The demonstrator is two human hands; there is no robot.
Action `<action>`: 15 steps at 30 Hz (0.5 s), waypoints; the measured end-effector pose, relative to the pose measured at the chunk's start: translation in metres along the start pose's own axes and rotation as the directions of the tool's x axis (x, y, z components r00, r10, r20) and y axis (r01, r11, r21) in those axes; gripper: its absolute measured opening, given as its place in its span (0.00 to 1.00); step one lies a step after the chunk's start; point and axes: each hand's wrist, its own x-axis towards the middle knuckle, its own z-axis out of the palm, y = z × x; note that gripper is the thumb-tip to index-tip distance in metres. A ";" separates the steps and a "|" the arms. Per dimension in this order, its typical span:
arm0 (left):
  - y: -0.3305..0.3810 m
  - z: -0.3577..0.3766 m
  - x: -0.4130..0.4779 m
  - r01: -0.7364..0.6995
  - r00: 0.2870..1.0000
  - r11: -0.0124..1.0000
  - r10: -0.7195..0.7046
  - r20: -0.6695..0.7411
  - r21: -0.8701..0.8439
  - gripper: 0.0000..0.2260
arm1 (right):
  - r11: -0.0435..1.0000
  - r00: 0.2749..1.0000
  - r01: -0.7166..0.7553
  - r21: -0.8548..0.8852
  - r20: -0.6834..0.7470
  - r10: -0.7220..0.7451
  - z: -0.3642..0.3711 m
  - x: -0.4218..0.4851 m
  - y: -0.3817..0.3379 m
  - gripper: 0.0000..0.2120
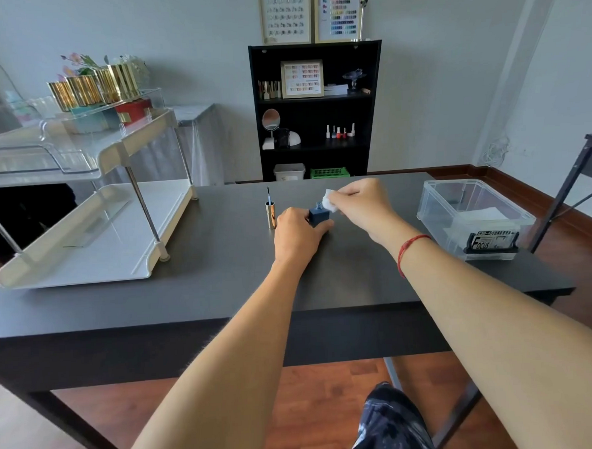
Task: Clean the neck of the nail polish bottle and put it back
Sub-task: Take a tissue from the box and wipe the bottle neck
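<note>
Blue square nail polish bottle (319, 217) sits upright mid-table (222, 279), uncapped, with the neck poking up. Left hand (296, 229) has its fingers curled round the body, pinning it down. Right hand (362, 203) pinches a white cotton pad (328, 199) right at the neck. How careful do you need to be with this? — polishnewbie

Looks like small thick glass to me, so stiff, lightish, and breakable if it goes off the edge. The flat sides give a decent hold low down, which is where that left hand is. I'd stay off the neck, it's probably tacky, and since the bottle's open any tilt risks a spill. The pad's soft, so it should wrap the threads fine. Gold cap (270, 216) stands on its head just beside the left hand, brush up. Seems tippy, easy to knock. — deskmod

Count check? — polishnewbie

One bottle, one cap, one pad in hand, two hands. One clear plastic box (472, 215) at right, maybe with more pads, can't tell how many. One white two-tier rack (93, 235) at left, my guess for where it goes back. — deskmod
</note>
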 end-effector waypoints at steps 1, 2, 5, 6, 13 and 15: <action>0.000 0.000 0.000 0.001 1.000 1.000 -0.001 0.001 -0.005 0.15 | 1.000 1.000 0.006 -0.030 0.003 -0.006 0.003 -0.001 -0.001 0.06; 0.000 -0.001 -0.001 0.001 1.000 1.000 -0.001 0.003 -0.012 0.14 | 0.998 1.000 0.015 -0.056 0.002 -0.015 0.006 -0.001 -0.001 0.06; 0.000 -0.001 -0.001 -0.006 1.000 1.000 0.007 0.009 -0.023 0.12 | 0.989 0.999 0.045 -0.139 0.005 -0.045 0.010 -0.001 -0.001 0.09; 0.000 -0.001 -0.001 -0.008 1.000 1.000 0.008 0.011 -0.025 0.11 | 0.985 0.999 0.053 -0.167 0.013 -0.051 0.010 -0.001 -0.001 0.10; 0.000 -0.003 -0.001 0.013 1.000 0.998 -0.012 0.003 -0.055 0.12 | 0.980 0.997 0.051 -0.190 0.068 -0.038 0.012 -0.007 -0.002 0.12; 0.002 -0.003 -0.004 -0.003 1.000 1.000 0.003 0.003 -0.026 0.12 | 0.999 1.000 0.006 -0.046 -0.029 -0.008 0.010 -0.007 -0.003 0.11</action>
